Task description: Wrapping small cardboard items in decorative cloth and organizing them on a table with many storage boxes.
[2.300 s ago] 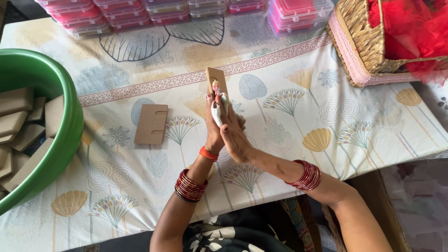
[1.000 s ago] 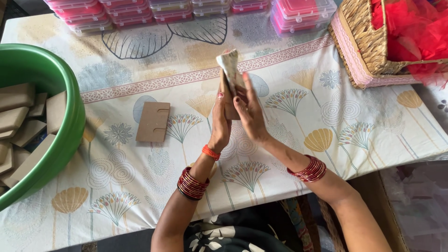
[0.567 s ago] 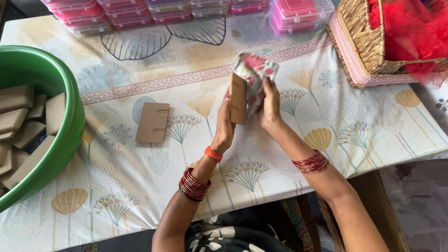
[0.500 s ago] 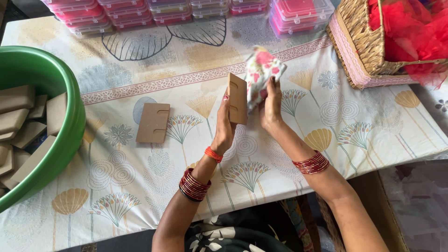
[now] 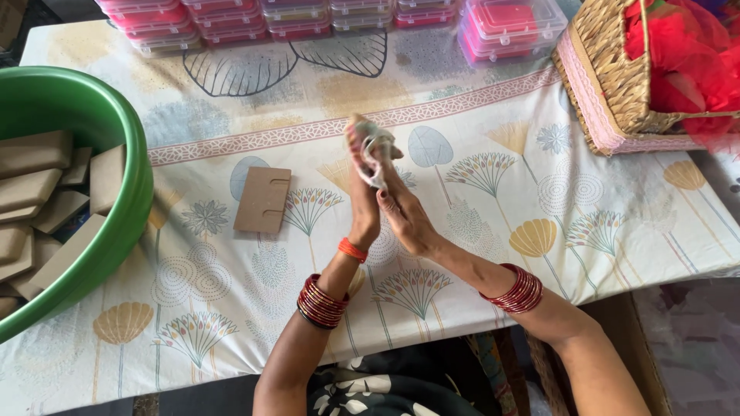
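- While both palms face each other above the table, the left hand (image 5: pixel 364 202) and right hand (image 5: pixel 402 216) are pressed together around a small crumpled bundle (image 5: pixel 373 148), soft and pale with a white loop (its material is hard to make out).
- The bundle sits at the fingertips, over the printed tablecloth (image 5: pixel 478 177), which is smooth and patterned with fans and leaves.
- A flat brown card (image 5: pixel 264 199) with notched slots lies just left of the hands.
- The round green basin (image 5: pixel 116 146) holds stiff cardboard pieces; a woven basket (image 5: pixel 617 77) stands far right.
- Half a second ago the left hand held a card upright and the red-patterned bundle was apart; now they are closed up.
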